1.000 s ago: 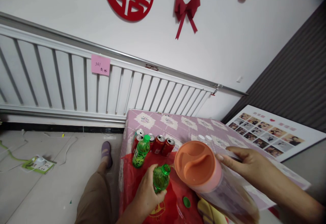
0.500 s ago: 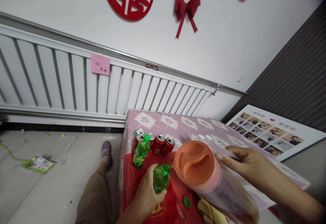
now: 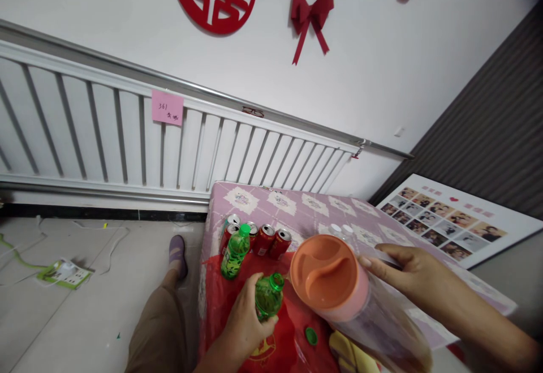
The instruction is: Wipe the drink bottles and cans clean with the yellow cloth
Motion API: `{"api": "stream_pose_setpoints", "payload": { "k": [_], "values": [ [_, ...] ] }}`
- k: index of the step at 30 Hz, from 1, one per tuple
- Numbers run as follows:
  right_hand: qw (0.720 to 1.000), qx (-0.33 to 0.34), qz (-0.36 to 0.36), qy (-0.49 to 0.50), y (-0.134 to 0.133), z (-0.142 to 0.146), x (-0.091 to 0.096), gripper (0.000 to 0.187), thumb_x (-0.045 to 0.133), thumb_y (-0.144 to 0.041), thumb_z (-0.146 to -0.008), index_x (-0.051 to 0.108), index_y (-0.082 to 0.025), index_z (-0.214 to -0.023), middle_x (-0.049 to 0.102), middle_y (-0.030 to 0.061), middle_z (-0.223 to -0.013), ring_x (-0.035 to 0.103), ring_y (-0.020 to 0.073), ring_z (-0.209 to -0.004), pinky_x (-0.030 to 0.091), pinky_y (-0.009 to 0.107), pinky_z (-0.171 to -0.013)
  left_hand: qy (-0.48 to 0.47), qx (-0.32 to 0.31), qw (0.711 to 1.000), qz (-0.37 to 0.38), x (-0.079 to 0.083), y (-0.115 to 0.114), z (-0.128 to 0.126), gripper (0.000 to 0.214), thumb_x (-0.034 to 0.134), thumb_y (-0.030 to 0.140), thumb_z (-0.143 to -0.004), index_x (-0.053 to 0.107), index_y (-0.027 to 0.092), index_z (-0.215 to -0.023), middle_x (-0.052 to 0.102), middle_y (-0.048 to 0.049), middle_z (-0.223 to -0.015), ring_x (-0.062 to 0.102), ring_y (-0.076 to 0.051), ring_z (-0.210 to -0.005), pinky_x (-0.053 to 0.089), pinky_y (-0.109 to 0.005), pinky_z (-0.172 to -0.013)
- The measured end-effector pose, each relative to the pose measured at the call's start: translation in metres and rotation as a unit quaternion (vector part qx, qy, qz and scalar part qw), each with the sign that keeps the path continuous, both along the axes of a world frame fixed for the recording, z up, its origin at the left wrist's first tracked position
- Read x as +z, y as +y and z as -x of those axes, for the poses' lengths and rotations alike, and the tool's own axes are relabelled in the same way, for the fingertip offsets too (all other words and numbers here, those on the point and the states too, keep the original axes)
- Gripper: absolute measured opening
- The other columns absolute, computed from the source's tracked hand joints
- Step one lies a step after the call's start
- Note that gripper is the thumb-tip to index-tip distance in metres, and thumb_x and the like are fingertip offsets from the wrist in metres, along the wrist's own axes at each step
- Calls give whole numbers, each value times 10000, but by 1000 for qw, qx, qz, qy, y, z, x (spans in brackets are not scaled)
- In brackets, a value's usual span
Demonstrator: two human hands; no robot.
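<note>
My left hand [image 3: 244, 322] is wrapped round a green plastic bottle [image 3: 270, 296] whose mouth has no cap on it. My right hand [image 3: 409, 265] grips the handle of a clear pitcher [image 3: 377, 328] with an orange lid [image 3: 324, 271]. The pitcher is tilted, its spout side close to the bottle's mouth, and brownish liquid shows inside. Whether any liquid is flowing I cannot tell. On the red cloth near the pitcher lies a loose green cap [image 3: 311, 336]. A second green bottle [image 3: 235, 253], capped, stands upright beyond my left hand.
Several red cans [image 3: 266, 239] stand behind the capped bottle. Two white-capped bottles [image 3: 341, 230] are partly hidden behind the pitcher. A yellow cloth [image 3: 350, 353] lies at the near edge. A white radiator [image 3: 237, 146] runs along the wall; a photo board [image 3: 449, 220] leans at right.
</note>
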State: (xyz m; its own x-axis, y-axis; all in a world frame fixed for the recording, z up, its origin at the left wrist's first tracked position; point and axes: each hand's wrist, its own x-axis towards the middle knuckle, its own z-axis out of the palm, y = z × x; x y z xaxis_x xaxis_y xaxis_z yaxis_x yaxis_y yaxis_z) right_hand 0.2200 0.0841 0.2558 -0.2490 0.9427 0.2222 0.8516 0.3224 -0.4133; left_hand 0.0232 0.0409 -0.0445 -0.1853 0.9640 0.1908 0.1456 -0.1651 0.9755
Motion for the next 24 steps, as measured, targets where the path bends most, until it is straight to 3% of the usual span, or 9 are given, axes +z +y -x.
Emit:
{"api": "stream_pose_setpoints", "payload": {
  "k": [4, 24],
  "values": [
    [998, -16, 55, -10, 1, -2, 0, 611, 614, -814, -620, 569, -212, -526, 490, -4, -536, 463, 171, -530, 353, 273, -486, 5, -3, 1000, -5, 0, 0, 0, 870, 727, 109, -613, 390, 156, -1413, 566, -198, -1466, 552, -343, -1361, 416, -503, -1173],
    [997, -19, 72, -13, 1, -2, 0, 610, 605, -805, -630, 611, -199, -562, 553, 19, -575, 498, 195, -582, 382, 282, -524, 6, -6, 1000, -1, 2, -1, 0, 877, 724, 111, -622, 363, 153, -1420, 552, -211, -1472, 548, -351, -1364, 415, -515, -1171]
  ]
}}
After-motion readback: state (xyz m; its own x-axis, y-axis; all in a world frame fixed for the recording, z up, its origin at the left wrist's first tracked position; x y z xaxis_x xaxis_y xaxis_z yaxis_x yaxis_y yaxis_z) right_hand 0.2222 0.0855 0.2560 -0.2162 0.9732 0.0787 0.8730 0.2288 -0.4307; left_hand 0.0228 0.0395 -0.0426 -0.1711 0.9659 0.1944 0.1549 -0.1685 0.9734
